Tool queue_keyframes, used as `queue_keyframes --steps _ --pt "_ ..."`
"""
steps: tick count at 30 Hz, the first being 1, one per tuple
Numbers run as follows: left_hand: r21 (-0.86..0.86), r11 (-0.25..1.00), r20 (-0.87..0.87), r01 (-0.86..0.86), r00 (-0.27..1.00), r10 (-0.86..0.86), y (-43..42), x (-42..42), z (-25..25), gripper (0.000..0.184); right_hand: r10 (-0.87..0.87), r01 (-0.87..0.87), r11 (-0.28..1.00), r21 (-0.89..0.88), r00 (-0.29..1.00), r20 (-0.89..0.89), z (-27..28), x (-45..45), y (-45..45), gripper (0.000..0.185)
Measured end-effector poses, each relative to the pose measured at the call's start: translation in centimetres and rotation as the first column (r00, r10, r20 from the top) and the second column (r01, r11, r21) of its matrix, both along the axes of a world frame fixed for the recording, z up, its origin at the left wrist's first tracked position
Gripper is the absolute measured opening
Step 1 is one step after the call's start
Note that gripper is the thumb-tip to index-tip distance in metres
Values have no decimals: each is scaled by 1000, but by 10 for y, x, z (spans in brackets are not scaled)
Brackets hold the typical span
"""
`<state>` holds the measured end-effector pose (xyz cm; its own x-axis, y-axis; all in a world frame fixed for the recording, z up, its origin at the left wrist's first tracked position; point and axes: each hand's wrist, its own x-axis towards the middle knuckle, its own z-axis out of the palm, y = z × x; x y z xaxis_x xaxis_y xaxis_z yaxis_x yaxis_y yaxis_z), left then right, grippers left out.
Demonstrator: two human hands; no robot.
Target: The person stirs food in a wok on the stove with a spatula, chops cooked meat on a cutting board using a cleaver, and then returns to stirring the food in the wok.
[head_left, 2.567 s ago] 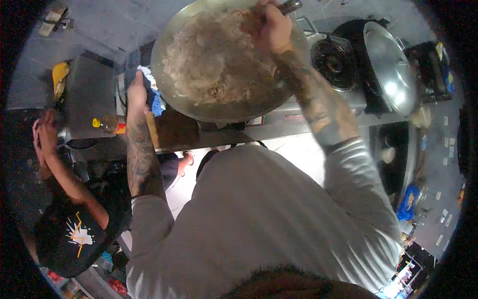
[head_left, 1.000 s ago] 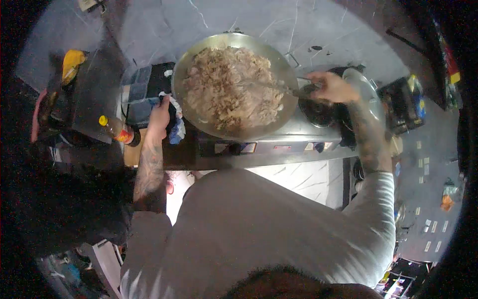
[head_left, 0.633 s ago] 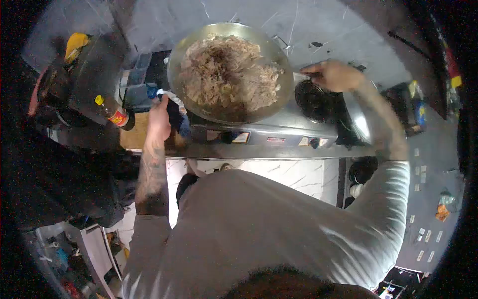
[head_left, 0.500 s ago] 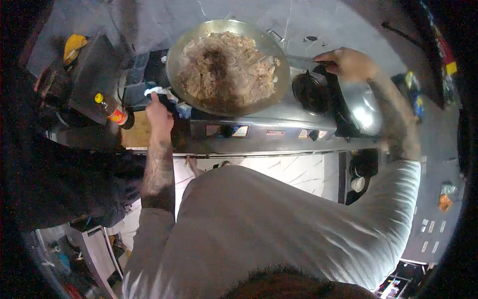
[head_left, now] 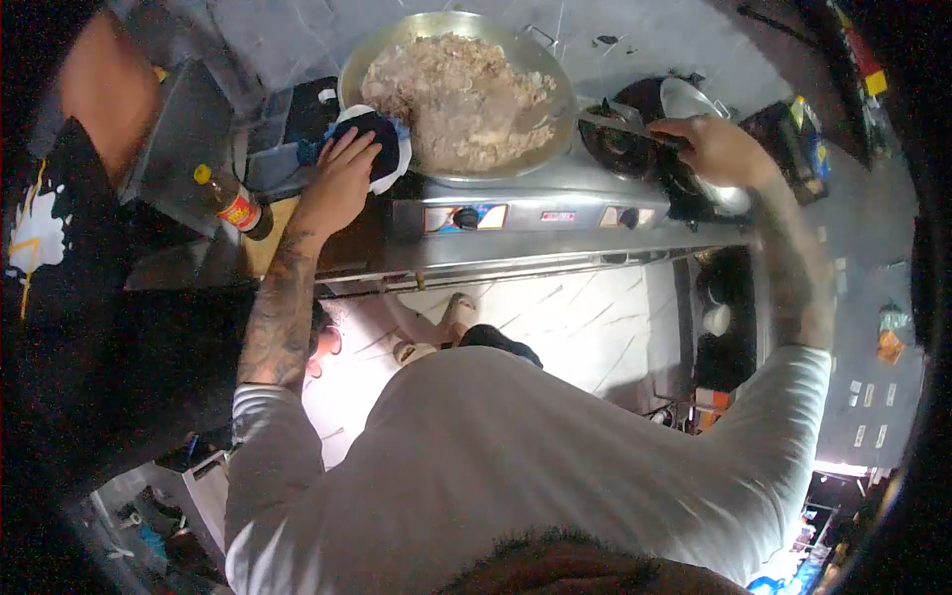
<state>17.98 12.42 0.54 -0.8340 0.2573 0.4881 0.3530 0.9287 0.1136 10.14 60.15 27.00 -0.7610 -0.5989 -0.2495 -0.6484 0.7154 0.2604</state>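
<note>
A wide metal pan (head_left: 555,55) full of browned, chopped meat-like food (head_left: 466,104) sits on the stove. My left hand (head_left: 342,188) presses a bunched dark and white cloth (head_left: 395,164) against the pan's left rim, fingers laid over it. To the right of the pan, my right hand (head_left: 709,151) is wrapped round the dark handle of a flat metal spatula (head_left: 617,121). The spatula's blade points left, over the second burner (head_left: 617,149), apart from the food.
A yellow-capped sauce bottle (head_left: 236,203) stands at the left beside a wooden board (head_left: 268,236). Another person's arm (head_left: 107,89) and dark clothing are at the far left. A shiny metal lid or bowl (head_left: 719,193) lies behind my right wrist. Knobs (head_left: 466,218) line the stove front.
My left hand has brought the cloth up to the pan's rim. The spatula has come out of the food to the right. Another person's arm has appeared at left, and the view has shifted.
</note>
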Motion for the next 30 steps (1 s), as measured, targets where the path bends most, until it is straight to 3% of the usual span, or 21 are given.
queue_keyframes --steps 2,4,6,8,9,11,12,14,15,16,18,19,20,22,23,24,26,30 --pt "-67 996 20 54 998 -53 -1 16 5 40 15 -15 1000 0 1000 17 -3 11 5 55" --pt "-59 998 97 -17 995 22 4 30 24 47 -70 69 997 31 997 41 8 25 -4 53" --pt "-84 993 11 -89 996 90 12 38 34 49 -66 67 997 36 998 -22 14 40 -11 51" --pt "28 987 179 -160 972 152 12 34 29 52 -207 207 975 80 978 -17 17 55 -26 48" --pt "27 987 184 -156 972 148 11 35 19 52 -211 211 974 82 978 -12 12 54 -22 48" --pt "227 952 131 -207 975 180 4 35 -3 44 -141 141 990 1 990 9 3 46 -12 46" --pt "227 951 134 -209 974 182 1 41 -6 44 -140 140 990 1 990 11 6 52 -18 46" --pt "373 848 -53 -377 903 425 -4 63 -10 37 -271 271 963 5 962 36 16 70 -36 45" --pt "406 800 49 -441 885 463 -6 73 -8 33 -271 272 962 -10 962 38 16 70 -35 45" --pt "395 805 44 -442 885 464 -9 73 -5 33 -280 281 960 -13 959 53 15 70 -32 47" --pt "384 852 -129 -355 893 430 -7 74 2 33 -275 277 961 -10 959 70 10 63 -20 50" --pt "301 909 -258 -288 893 368 -1 70 18 30 -208 208 978 -7 978 27 4 54 -9 51" --pt "302 908 -258 -291 892 372 -4 58 18 30 -142 142 990 -1 990 -18 0 50 -3 51" --pt "19 992 -117 -123 985 124 -5 32 11 34 -206 206 979 13 979 2 11 61 -21 51" --pt "110 991 -33 -77 996 81 1 26 2 37 -271 271 962 23 962 19 15 65 -26 51" --pt "110 991 -36 -72 996 77 4 25 2 37 -275 275 961 22 961 16 8 58 -15 51" --pt "-64 995 -81 -73 994 67 8 26 3 40 -134 134 991 -12 987 -91 -15 38 13 49" --pt "-226 973 -166 -43 986 5 1 28 20 38 -250 249 968 15 968 16 -1 41 0 49"
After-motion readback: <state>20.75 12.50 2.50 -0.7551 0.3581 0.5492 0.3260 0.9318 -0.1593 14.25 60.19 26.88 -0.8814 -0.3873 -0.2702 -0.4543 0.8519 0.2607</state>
